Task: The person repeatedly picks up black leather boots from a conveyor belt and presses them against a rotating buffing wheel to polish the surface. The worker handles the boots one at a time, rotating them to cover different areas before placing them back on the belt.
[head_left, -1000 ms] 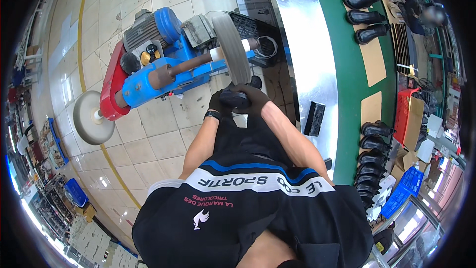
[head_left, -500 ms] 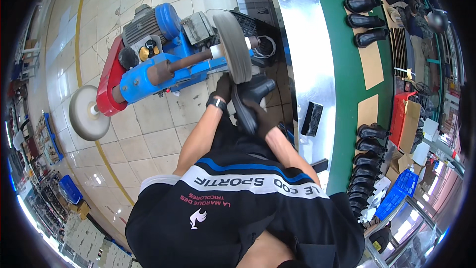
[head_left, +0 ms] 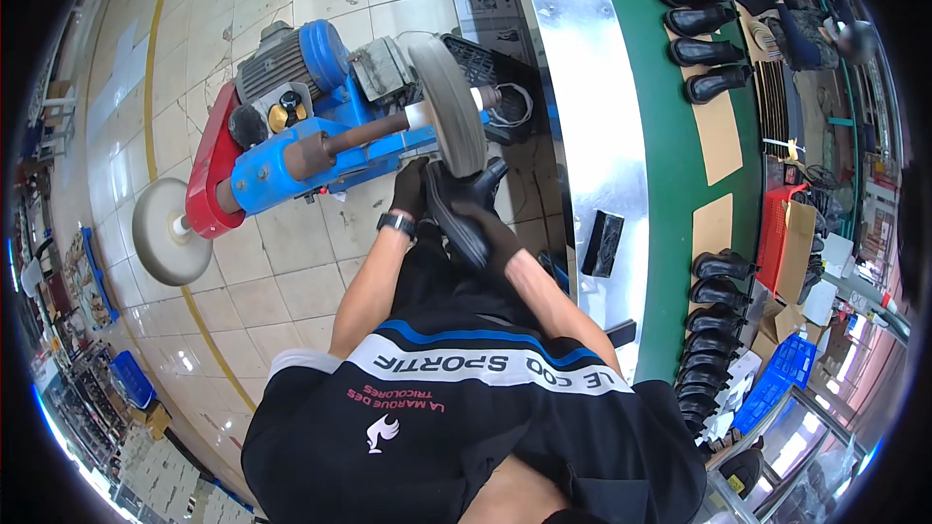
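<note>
A black ankle boot (head_left: 452, 220) is held at the lower rim of a large grey buffing wheel (head_left: 450, 107), its upper end touching or nearly touching the wheel. My left hand (head_left: 412, 184), in a dark glove, grips the boot's left side near the wheel; its fingertips are partly hidden. Wrapped around the boot's right side is my right hand (head_left: 493, 231), gloved too. The boot's sole edge faces left, and its shaft points up and right beneath the wheel.
The wheel's shaft runs into a blue machine (head_left: 282, 170) with a red belt guard (head_left: 206, 170) and a second, pale wheel (head_left: 165, 233). To the right stands a metal-edged bench (head_left: 597, 116) with a green top, rows of black boots (head_left: 701, 50) and a black block (head_left: 604, 243).
Both hands and the boot have shifted a little to the left. The boot has turned, so its shaft now sits closer under the wheel.
</note>
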A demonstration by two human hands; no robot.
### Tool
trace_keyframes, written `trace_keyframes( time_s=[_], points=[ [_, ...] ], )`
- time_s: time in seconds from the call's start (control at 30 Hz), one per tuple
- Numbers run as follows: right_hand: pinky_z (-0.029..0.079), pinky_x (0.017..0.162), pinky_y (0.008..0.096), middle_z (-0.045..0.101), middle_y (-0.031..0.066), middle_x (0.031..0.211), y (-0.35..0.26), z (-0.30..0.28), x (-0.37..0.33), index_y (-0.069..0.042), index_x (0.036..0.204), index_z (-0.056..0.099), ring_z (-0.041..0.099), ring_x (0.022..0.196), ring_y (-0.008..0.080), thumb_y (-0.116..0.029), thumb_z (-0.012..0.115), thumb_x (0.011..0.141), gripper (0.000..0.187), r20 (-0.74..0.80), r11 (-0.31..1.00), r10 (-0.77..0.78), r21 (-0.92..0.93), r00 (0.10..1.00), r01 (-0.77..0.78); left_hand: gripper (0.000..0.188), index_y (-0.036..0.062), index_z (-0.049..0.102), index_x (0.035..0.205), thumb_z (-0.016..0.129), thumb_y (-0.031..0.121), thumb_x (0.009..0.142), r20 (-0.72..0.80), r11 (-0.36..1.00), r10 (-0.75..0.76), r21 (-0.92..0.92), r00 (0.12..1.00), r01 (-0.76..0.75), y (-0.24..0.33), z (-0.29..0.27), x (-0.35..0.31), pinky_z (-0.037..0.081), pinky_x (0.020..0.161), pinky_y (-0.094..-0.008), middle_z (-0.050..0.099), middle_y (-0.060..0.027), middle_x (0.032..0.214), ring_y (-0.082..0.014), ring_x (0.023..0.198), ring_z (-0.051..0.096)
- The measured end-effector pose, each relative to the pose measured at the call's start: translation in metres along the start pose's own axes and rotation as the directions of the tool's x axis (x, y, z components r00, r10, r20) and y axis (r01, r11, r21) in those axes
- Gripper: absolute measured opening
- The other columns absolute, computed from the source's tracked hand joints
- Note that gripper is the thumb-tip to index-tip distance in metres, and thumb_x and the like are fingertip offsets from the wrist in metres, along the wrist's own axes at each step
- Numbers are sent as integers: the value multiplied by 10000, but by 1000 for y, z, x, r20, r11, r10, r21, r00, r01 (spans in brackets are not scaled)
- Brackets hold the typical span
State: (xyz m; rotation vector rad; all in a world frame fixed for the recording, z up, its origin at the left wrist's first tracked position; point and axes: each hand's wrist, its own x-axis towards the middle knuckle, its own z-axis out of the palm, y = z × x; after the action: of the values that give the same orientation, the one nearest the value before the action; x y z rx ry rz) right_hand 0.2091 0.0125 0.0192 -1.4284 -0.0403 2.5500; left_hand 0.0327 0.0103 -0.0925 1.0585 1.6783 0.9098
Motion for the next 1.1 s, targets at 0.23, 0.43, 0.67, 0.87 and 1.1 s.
trace_keyframes(
  time_s=[0.23, 0.43, 0.67, 0.87, 1.1],
  points=[
    [520, 867, 400, 635, 199, 1076, 37, -3, -68, 11, 1375, 381, 648, 958, 333, -357, 772, 764, 814, -17, 660, -596, -580, 803, 478, 345, -25, 609, 1191, 433, 143, 946, -262, 998, 65, 14, 963, -64, 14, 8, -46, 480, 931, -359, 648, -226, 1149, -330, 1043, 636],
    [430, 1006, 416, 590, 269, 1224, 17, 17, -88, -60, 1515, 218, 578, 1163, 382, -273, 799, 667, 1049, 55, 59, -627, -991, 777, 117, 358, -28, 669, 1073, 477, 239, 933, -476, 1000, -24, 2, 879, 28, 63, 16, -54, 485, 888, -384, 680, -198, 1067, -331, 998, 649],
    [442, 979, 379, 557, 302, 1254, 21, 1, -92, -134, 1490, 342, 586, 1157, 358, -248, 781, 658, 947, 198, 242, -579, -885, 791, 399, 557, -2, 472, 1345, 326, 429, 1023, 451, -182, 152, -862, 880, 473, -81, 32, -29, 412, 1056, -379, 593, -142, 1262, -261, 1158, 564],
    [453, 974, 360, 590, 201, 1261, 29, -3, -107, -57, 1466, 369, 599, 1131, 292, -162, 755, 716, 850, 224, 288, -641, -816, 734, 501, 479, 7, 479, 1330, 343, 349, 1023, 565, -204, 376, -723, 734, 661, -8, 26, -19, 354, 1108, -407, 566, -159, 1301, -287, 1209, 531],
    [535, 890, 399, 630, 201, 1150, 21, -26, -93, 41, 1298, 490, 649, 1013, 280, -192, 681, 820, 565, -27, 938, -345, 38, 938, 345, 615, 20, 446, 1382, 428, 473, 966, 200, 765, 313, -632, 929, -122, 17, 18, -11, 326, 1129, -420, 573, -148, 1315, -259, 1213, 546]
  ],
)
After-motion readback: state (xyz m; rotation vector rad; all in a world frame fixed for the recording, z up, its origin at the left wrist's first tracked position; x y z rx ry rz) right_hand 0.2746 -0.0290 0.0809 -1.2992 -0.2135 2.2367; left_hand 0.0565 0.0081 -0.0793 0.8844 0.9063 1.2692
